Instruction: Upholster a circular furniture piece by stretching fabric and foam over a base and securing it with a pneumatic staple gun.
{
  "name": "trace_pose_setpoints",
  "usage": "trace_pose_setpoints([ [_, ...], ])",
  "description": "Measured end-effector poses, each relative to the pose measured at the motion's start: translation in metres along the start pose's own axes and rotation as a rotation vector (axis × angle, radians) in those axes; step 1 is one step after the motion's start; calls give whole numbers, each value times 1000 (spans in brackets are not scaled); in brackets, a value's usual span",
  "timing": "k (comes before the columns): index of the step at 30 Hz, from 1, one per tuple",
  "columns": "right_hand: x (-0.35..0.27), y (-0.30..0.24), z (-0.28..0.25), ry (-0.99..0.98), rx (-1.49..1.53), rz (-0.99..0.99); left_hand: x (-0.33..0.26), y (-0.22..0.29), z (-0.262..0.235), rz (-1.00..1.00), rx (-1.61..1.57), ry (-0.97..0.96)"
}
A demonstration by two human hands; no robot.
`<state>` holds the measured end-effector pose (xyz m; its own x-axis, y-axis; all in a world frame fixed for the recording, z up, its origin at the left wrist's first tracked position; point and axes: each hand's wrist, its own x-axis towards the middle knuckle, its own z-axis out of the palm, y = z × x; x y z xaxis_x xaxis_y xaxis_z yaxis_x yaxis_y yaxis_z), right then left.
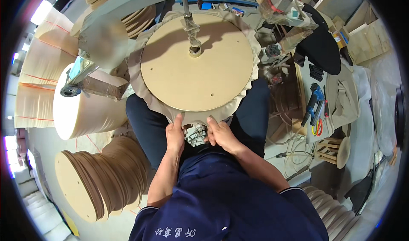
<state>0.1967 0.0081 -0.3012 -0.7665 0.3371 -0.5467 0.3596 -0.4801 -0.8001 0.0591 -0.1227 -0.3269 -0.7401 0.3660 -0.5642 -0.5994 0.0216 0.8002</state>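
A round tan board lies flat in front of me above my knees. Beige fabric reaches out past its rim all round in loose, wavy folds. At the near edge, my left hand pinches the fabric, thumb on top. Slightly to the right, my right hand grips the same edge, its thumb also on top and its other fingers curled beneath. A vertical rod wrapped in clear tape comes down onto the board's centre. Small holes show in the board.
Stacked round boards stand at lower left, below a large pale foam cylinder. On the right-hand table lie a blue-and-black staple gun, scissors and folded beige fabric. Taped machine arms flank the board. Hoses loop at lower right.
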Motion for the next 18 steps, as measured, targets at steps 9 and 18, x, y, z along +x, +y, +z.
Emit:
trace_pose_setpoints([
  [9, 25, -22, -27, 79, 504, 156, -1, 8, 31, -198, -53, -10],
  [18, 16, -10, -18, 91, 302, 32, -9, 1, 27, -75, 240, 10],
])
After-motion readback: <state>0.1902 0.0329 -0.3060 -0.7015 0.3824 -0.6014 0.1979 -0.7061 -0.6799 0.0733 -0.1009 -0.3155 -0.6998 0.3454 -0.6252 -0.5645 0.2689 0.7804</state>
